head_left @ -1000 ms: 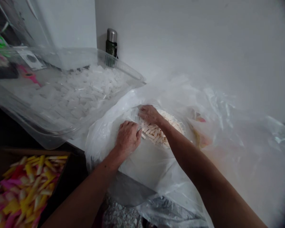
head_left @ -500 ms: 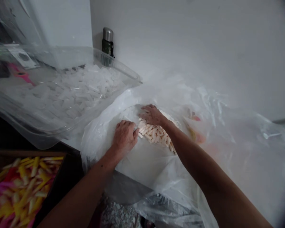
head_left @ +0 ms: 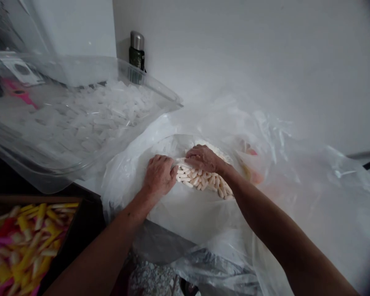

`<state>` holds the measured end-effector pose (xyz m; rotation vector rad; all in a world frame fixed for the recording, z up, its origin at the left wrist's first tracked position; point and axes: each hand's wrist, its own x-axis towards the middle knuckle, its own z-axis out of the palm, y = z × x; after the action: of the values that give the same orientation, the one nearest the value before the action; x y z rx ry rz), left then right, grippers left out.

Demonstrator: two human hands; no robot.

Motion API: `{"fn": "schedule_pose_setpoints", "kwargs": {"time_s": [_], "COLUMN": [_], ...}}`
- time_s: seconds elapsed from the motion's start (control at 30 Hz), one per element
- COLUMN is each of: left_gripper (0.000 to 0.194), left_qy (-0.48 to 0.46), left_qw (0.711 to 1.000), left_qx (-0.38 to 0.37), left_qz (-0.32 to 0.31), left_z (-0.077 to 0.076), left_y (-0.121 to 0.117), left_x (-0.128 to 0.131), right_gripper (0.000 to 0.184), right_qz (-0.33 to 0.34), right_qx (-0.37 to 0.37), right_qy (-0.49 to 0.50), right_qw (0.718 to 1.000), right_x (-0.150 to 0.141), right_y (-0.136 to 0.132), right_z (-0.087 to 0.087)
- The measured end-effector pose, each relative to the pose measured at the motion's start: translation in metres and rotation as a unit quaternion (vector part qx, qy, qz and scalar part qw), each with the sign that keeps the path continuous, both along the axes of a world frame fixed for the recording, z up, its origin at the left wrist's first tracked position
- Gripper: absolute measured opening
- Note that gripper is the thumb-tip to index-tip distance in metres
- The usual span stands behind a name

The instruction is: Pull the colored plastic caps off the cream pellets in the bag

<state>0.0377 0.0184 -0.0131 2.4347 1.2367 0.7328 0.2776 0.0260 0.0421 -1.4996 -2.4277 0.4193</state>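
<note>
A large clear plastic bag (head_left: 203, 213) lies spread in front of me. Inside its opening sits a heap of small cream-white cylindrical pieces (head_left: 203, 181). My left hand (head_left: 158, 174) rests at the bag's left edge, fingers curled and pinching the plastic. My right hand (head_left: 203, 158) lies on top of the heap with its fingers bent down over the pieces and the bag's rim. The two hands almost touch at the fingertips.
A big clear plastic bin (head_left: 74, 119) of translucent white pieces stands at the left. A dark box (head_left: 89, 222) with yellow, pink and white pieces sits at bottom left. A green and steel flask (head_left: 136, 51) stands by the white wall.
My right hand has drawn back toward me and to the left, closing on my left hand. More of the cream pieces show below it. The camera has shifted slightly.
</note>
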Motion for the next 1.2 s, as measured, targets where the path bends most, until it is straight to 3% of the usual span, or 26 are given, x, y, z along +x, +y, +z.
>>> {"fn": "schedule_pose_setpoints", "kwargs": {"time_s": [0.1, 0.17, 0.23, 0.4, 0.73, 0.87, 1.03, 1.2], "left_gripper": [0.020, 0.019, 0.018, 0.019, 0.019, 0.022, 0.024, 0.025], "left_qy": [-0.008, -0.017, -0.027, -0.024, -0.024, -0.044, -0.057, -0.042], "left_qw": [1.000, 1.000, 1.000, 1.000, 1.000, 0.999, 0.998, 0.999], "left_qx": [-0.009, -0.008, -0.003, 0.001, 0.013, 0.010, 0.019, 0.009], "left_qz": [-0.003, -0.004, -0.004, -0.007, -0.008, -0.012, -0.023, -0.031], "left_z": [0.001, 0.001, 0.000, -0.003, -0.003, -0.004, -0.003, -0.001], "left_y": [0.000, 0.000, 0.000, 0.001, 0.000, -0.001, -0.003, -0.003], "left_x": [0.000, 0.000, 0.000, 0.000, 0.000, 0.001, 0.003, 0.002], "right_gripper": [0.028, 0.034, 0.043, 0.036, 0.019, 0.022, 0.035, 0.038], "right_qz": [-0.034, -0.096, -0.133, -0.098, -0.064, -0.071, -0.205, -0.257], "right_qx": [0.050, 0.096, 0.096, 0.046, 0.102, 0.095, 0.147, 0.071], "right_qy": [0.037, 0.029, 0.000, -0.017, 0.015, 0.058, 0.049, -0.007], "right_qw": [0.998, 0.990, 0.986, 0.994, 0.993, 0.991, 0.966, 0.964], "right_x": [0.014, 0.025, 0.035, 0.035, 0.009, 0.015, 0.047, 0.064], "right_y": [-0.002, 0.003, 0.009, 0.003, -0.071, -0.087, -0.042, 0.002], "right_z": [0.002, -0.003, -0.012, -0.029, -0.018, -0.015, -0.021, -0.038]}}
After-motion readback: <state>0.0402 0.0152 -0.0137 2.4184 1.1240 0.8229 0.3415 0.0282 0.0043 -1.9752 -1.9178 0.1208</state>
